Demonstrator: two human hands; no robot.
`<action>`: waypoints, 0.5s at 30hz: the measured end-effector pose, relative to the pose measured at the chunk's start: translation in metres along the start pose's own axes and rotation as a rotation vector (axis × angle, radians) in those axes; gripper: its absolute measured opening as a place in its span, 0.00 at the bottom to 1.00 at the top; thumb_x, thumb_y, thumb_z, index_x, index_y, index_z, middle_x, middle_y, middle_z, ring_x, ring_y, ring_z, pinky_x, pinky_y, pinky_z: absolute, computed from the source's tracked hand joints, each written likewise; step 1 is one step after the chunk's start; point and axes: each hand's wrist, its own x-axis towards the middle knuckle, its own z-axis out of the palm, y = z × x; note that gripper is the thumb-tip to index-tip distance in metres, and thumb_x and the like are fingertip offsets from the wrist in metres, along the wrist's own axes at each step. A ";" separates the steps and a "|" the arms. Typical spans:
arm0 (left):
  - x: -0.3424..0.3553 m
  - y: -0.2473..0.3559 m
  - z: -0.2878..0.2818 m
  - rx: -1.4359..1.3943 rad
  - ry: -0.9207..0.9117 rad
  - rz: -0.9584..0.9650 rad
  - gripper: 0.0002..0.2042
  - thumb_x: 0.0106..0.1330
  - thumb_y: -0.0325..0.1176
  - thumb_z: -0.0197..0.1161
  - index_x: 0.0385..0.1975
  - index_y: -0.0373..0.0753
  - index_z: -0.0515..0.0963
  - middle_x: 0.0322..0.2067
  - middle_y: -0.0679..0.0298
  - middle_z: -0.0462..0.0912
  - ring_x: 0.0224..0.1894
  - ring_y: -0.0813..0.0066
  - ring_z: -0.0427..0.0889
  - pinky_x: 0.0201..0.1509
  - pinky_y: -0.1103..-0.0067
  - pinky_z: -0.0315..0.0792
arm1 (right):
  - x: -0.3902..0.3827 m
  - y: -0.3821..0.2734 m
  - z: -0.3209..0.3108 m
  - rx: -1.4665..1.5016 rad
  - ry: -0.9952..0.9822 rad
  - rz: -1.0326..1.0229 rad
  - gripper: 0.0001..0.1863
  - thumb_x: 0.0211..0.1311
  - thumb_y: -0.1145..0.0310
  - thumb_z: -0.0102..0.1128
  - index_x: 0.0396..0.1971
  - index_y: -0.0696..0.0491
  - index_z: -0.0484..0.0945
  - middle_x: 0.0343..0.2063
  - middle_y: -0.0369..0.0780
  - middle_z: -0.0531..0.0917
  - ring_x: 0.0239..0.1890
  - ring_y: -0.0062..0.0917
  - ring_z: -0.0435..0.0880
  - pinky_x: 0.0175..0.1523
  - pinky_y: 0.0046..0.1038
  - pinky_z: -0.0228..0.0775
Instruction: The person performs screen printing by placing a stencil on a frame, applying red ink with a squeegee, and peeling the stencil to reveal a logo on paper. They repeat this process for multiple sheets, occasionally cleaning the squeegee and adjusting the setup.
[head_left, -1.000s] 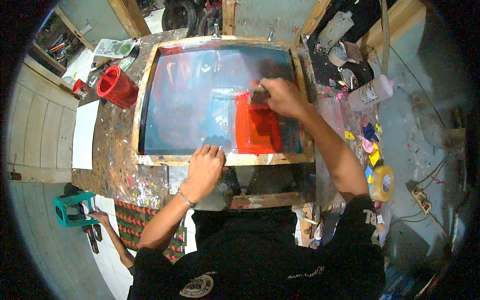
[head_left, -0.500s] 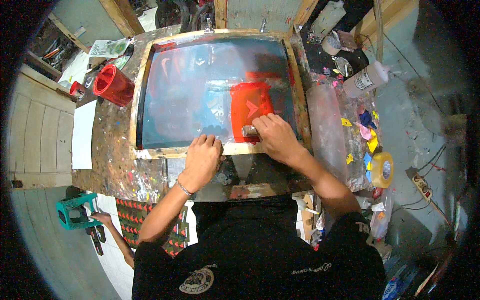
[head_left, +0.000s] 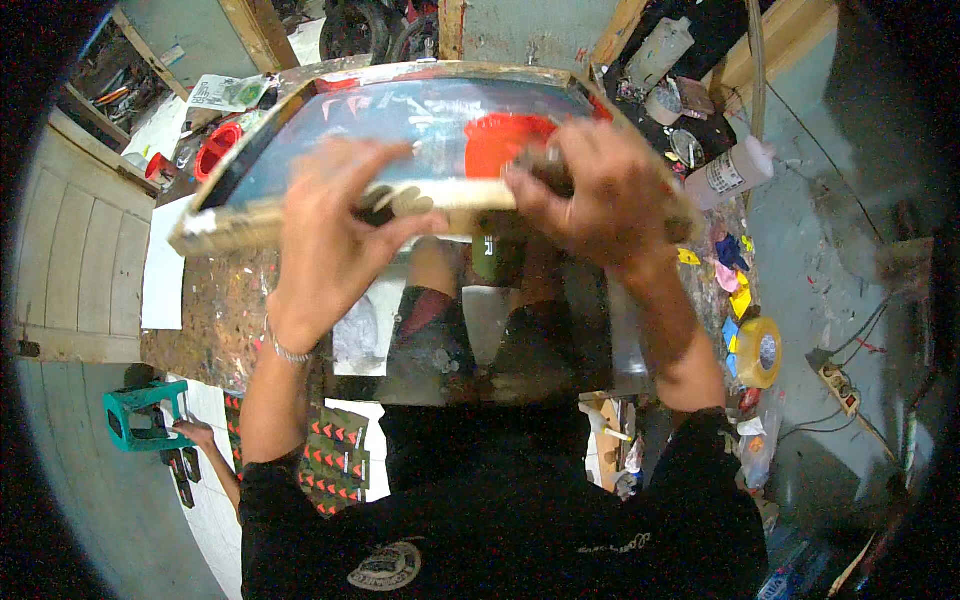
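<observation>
A wooden-framed printing screen (head_left: 350, 112) is tilted, its near bar raised off the table. A patch of red ink (head_left: 495, 145) lies on its mesh, right of the middle. My left hand (head_left: 340, 215) is at the near bar, thumb and fingers spread apart; blur hides whether it touches the wood. My right hand (head_left: 610, 190) is closed round a small squeegee (head_left: 543, 170), largely hidden by the fingers, above the right part of the near bar. Under the raised screen, a dark green piece (head_left: 490, 262) with white lettering shows on the glossy dark table surface.
A red ink pot (head_left: 215, 150) stands left of the screen, partly hidden by its frame. On the right are a white bottle (head_left: 730, 165), a tape roll (head_left: 759, 352) and coloured scraps (head_left: 733, 275). Printed green pieces (head_left: 335, 450) lie below left, near another person's arm (head_left: 215, 455).
The screen's near edge has risen from the table toward me. Both hands have moved up with it; the left has spread its fingers, and the squeegee has left the red patch.
</observation>
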 end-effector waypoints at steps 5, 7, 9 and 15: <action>-0.079 0.031 0.101 -0.271 -0.085 -0.041 0.29 0.61 0.40 0.73 0.59 0.31 0.72 0.53 0.44 0.77 0.53 0.45 0.78 0.58 0.60 0.71 | 0.116 -0.003 -0.060 0.146 -0.384 0.276 0.31 0.67 0.41 0.58 0.24 0.59 0.81 0.20 0.47 0.79 0.24 0.36 0.77 0.33 0.41 0.69; -0.123 0.049 0.196 -0.163 -0.355 0.030 0.39 0.68 0.50 0.65 0.69 0.26 0.62 0.71 0.34 0.55 0.75 0.39 0.55 0.76 0.58 0.56 | 0.126 0.012 -0.053 0.152 -0.275 0.237 0.32 0.71 0.45 0.56 0.15 0.58 0.79 0.08 0.41 0.72 0.12 0.29 0.70 0.21 0.37 0.62; -0.141 0.088 0.227 -0.547 -0.399 0.026 0.39 0.70 0.51 0.62 0.69 0.24 0.60 0.72 0.34 0.53 0.75 0.39 0.53 0.78 0.59 0.54 | 0.144 0.027 -0.058 0.004 -0.317 0.276 0.33 0.72 0.46 0.55 0.12 0.56 0.77 0.06 0.38 0.67 0.10 0.25 0.65 0.19 0.34 0.57; -0.120 0.101 0.241 -0.695 -0.422 0.087 0.27 0.69 0.44 0.63 0.64 0.38 0.71 0.63 0.43 0.71 0.67 0.44 0.69 0.71 0.60 0.65 | 0.147 0.044 -0.048 0.166 -0.125 0.075 0.36 0.72 0.47 0.54 0.08 0.59 0.71 0.04 0.35 0.61 0.09 0.23 0.57 0.18 0.35 0.50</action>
